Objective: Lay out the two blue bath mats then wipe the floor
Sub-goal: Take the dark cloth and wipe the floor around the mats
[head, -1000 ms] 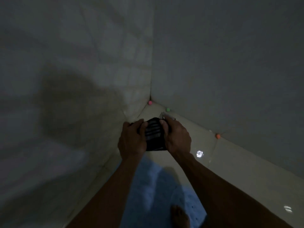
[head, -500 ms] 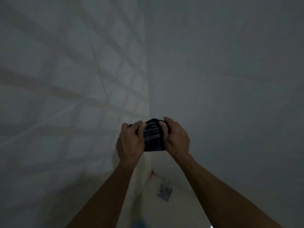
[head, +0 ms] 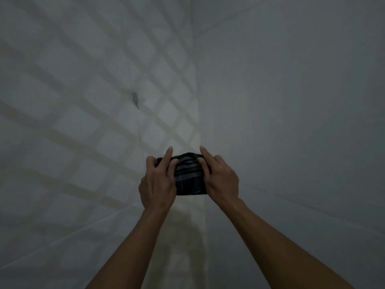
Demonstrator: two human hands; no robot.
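A small dark cloth point(head: 190, 176) with pale stripes is bunched between both hands at chest height. My left hand point(head: 158, 181) grips its left side, index finger pointing up. My right hand point(head: 220, 177) grips its right side, index finger also raised. Both forearms reach in from the bottom edge. No blue bath mat and no floor show in this dim view.
Two pale walls meet in a corner point(head: 198, 113) straight ahead. A grid of faint light and shadow bars crosses the left wall point(head: 100, 113), which has a small dark mark point(head: 135, 99). The right wall point(head: 291, 122) is plain.
The view has swung upward: the blue mat, floor, drain and coloured dots have dropped out of sight. Both hands keep the cloth; the index fingers have lifted off it.
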